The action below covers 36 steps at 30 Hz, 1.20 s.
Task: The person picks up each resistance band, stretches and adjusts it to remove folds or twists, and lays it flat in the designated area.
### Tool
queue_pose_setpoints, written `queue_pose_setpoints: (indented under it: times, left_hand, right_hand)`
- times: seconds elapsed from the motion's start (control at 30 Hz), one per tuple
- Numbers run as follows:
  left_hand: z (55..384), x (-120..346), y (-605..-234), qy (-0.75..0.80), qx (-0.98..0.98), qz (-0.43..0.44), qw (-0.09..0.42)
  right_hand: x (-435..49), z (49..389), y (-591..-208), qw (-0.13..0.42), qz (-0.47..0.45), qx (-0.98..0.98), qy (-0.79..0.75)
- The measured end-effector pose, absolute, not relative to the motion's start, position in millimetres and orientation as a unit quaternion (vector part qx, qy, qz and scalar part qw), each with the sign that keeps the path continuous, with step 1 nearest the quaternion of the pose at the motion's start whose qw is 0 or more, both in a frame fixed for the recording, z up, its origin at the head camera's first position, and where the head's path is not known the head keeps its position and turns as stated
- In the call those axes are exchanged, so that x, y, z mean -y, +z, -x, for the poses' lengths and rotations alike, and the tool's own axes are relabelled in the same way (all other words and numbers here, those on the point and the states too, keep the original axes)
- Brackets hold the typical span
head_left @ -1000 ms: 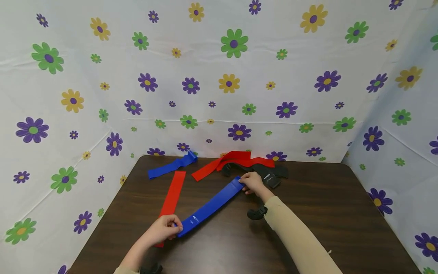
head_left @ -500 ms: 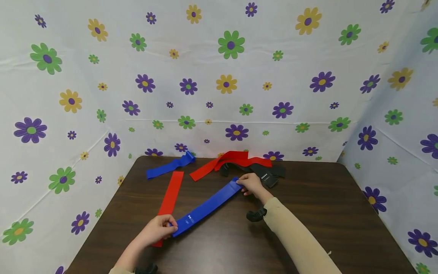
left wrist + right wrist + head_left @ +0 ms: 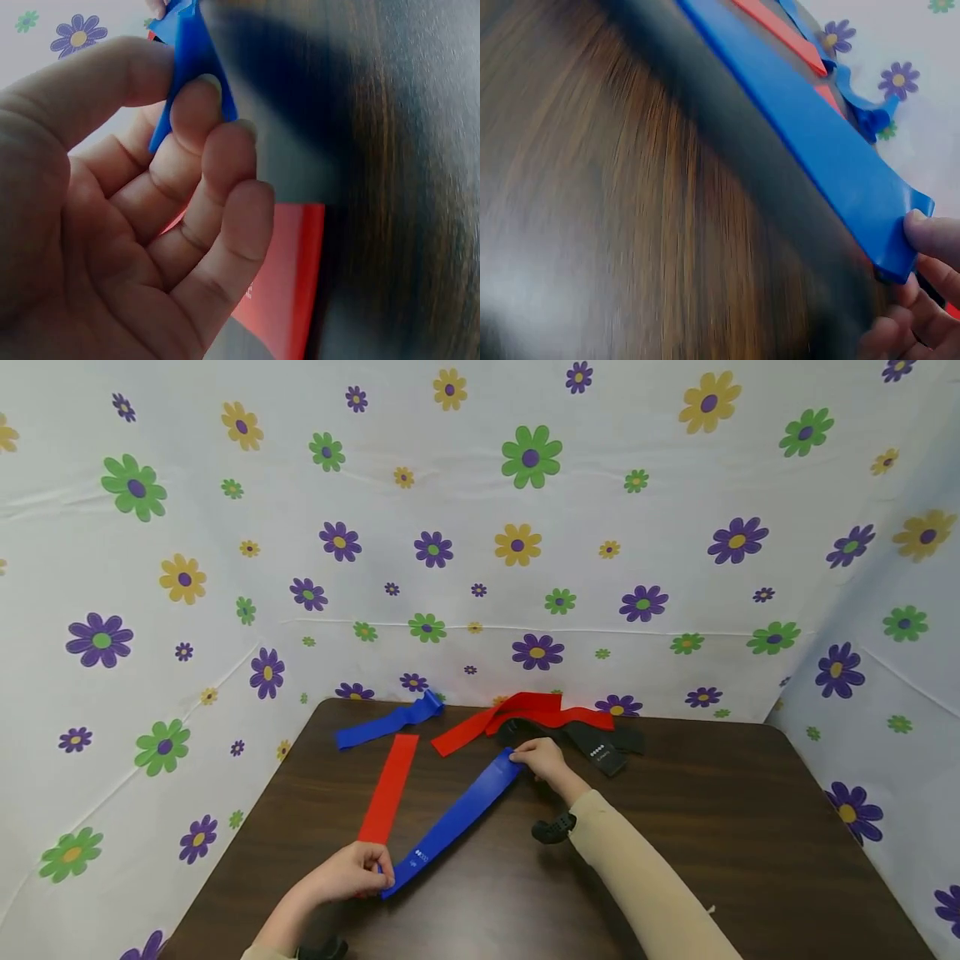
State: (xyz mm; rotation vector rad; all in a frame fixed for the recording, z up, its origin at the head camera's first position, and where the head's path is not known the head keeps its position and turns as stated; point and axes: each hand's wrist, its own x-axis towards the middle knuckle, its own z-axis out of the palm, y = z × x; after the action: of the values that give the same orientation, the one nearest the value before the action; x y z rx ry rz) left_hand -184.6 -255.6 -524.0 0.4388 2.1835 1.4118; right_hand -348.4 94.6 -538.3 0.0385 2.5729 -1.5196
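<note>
Blue and smooth, a long flat rubbery band with white print point(image 3: 463, 814) stretches on a slant over the left-centre of the dark brown wood-grain worktop point(image 3: 712, 827), from near its front edge toward the middle of its back edge. The left hand point(image 3: 348, 870) pinches the nearer end between thumb and forefinger, the other fingers bent in beside them. The right hand point(image 3: 542, 758) pinches the farther end, thumb on the upper face and fingers behind. A dark shadow runs alongside the band on the wood.

A flat red strip point(image 3: 390, 785) lies to the left of the blue band, its near end partly hidden by the left hand. Close to the back left corner rests a second blue band, twisted and curled at one end point(image 3: 393, 720). Around the middle of the back edge, folded red bands point(image 3: 525, 710) overlap black bands with white print point(image 3: 600, 752), just beyond the right hand. A beige sleeve point(image 3: 637, 868) covers the right forearm, and a black wrist device point(image 3: 553, 828) sits under that wrist. White cloth with purple, green and yellow flowers point(image 3: 420, 435) stands behind the back edge.
</note>
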Motion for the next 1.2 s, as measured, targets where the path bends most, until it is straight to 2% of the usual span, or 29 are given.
queue_pose_setpoints:
  times: [0.17, 0.37, 0.57, 1.2]
  left_hand:
    - [182, 264, -527, 0.522, -0.794, -0.172, 0.261]
    - [180, 272, -531, 0.516, -0.791, -0.178, 0.275]
    - [179, 274, -534, 0.516, -0.792, -0.179, 0.273]
    - [179, 273, -534, 0.508, -0.802, -0.172, 0.262]
  right_hand:
    - [-73, 352, -539, 0.096, 0.012, -0.857, -0.505]
    - [-41, 357, -541, 0.093, 0.131, -0.884, -0.439]
    - [-12, 359, -540, 0.121, 0.208, -0.888, -0.392]
    - [21, 381, -541, 0.103, 0.234, -0.907, -0.334]
